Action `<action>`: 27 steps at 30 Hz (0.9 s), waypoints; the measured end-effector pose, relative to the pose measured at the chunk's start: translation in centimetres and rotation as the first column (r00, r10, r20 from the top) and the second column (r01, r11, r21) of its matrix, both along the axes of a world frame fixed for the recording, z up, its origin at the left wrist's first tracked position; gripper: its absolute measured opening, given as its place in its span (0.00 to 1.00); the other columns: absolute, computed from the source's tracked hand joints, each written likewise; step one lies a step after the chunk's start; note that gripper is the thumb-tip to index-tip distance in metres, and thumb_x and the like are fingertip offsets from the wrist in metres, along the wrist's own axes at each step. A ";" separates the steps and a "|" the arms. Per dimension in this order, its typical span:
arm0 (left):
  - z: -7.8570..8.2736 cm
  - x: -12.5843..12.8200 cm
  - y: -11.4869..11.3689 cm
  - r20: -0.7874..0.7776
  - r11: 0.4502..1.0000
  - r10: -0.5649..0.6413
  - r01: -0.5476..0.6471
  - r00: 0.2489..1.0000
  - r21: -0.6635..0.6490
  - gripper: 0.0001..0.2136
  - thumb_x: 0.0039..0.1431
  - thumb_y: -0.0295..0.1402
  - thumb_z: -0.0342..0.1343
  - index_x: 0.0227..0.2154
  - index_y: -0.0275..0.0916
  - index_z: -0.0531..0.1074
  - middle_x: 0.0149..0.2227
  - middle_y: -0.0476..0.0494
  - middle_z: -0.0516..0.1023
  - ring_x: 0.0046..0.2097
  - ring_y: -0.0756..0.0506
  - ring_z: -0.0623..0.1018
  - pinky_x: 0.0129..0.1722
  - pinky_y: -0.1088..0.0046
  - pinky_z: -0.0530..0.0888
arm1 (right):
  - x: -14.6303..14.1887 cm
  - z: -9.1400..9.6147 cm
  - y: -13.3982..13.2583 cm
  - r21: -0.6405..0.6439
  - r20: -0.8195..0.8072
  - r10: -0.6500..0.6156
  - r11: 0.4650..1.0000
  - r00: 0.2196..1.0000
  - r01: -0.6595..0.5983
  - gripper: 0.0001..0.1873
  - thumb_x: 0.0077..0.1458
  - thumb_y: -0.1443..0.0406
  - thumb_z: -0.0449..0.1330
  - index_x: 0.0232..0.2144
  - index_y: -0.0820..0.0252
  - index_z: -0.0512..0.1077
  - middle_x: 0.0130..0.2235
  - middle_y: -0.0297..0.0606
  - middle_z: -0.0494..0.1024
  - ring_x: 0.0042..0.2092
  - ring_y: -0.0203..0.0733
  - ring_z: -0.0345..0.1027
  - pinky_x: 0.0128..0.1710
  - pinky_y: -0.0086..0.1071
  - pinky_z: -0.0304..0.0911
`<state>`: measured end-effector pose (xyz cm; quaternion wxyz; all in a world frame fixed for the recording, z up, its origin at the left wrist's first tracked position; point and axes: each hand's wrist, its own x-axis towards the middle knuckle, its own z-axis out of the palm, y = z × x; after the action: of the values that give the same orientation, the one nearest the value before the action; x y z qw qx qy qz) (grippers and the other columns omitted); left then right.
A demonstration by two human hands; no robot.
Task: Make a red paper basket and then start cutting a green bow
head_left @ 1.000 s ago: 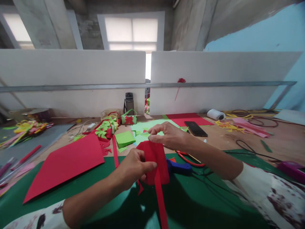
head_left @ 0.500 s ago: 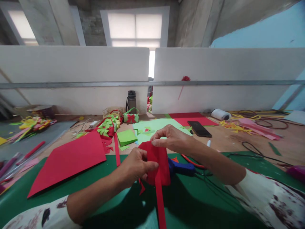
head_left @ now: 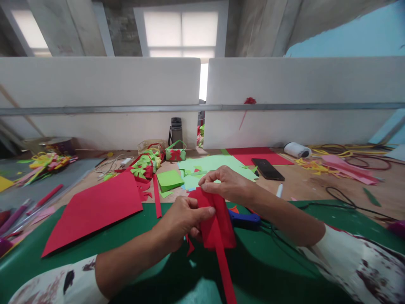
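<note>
Both hands hold a small folded red paper piece (head_left: 225, 228) above the green mat (head_left: 139, 240). My left hand (head_left: 185, 217) grips its left side, the thumb pressed flat on the front. At the top edge, my right hand (head_left: 226, 183) pinches the paper between thumb and fingers. A long red paper strip (head_left: 225, 270) runs down from under my left thumb toward the near edge of the view. Just right of the paper lies a blue-handled tool (head_left: 245, 220) with a cord, partly hidden behind it. Small red scraps (head_left: 190, 245) show below my left hand.
A large red sheet (head_left: 95, 207) lies to the left, beside a red strip (head_left: 157, 196). Green folded paper (head_left: 170, 180), a small green basket (head_left: 175, 153) and a dark bottle (head_left: 176, 133) stand beyond. A phone (head_left: 268, 169), white marker (head_left: 279, 190) and cables (head_left: 341, 202) are on the right.
The red paper piece has shifted slightly right and tilted, and its hanging strip now slants to the lower right. My left thumb has slid a little right; both hands keep their hold.
</note>
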<state>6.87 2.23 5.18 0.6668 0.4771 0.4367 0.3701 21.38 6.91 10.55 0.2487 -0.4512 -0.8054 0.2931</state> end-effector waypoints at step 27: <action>-0.2 -0.5 0.0 -0.158 0.978 -0.210 0.207 0.965 -0.034 0.05 0.42 0.31 0.58 0.19 0.33 0.73 0.15 0.48 0.72 0.15 0.54 0.67 0.14 0.80 0.53 | -0.7 -0.5 0.6 0.093 0.036 0.076 0.993 0.996 -0.079 0.10 0.45 0.67 0.54 0.15 0.62 0.68 0.23 0.31 0.71 0.27 0.35 0.62 0.26 0.28 0.54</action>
<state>6.38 2.20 4.96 0.6687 0.5428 0.4398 0.2545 20.68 7.46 10.03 0.2452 -0.4122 -0.8391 0.2567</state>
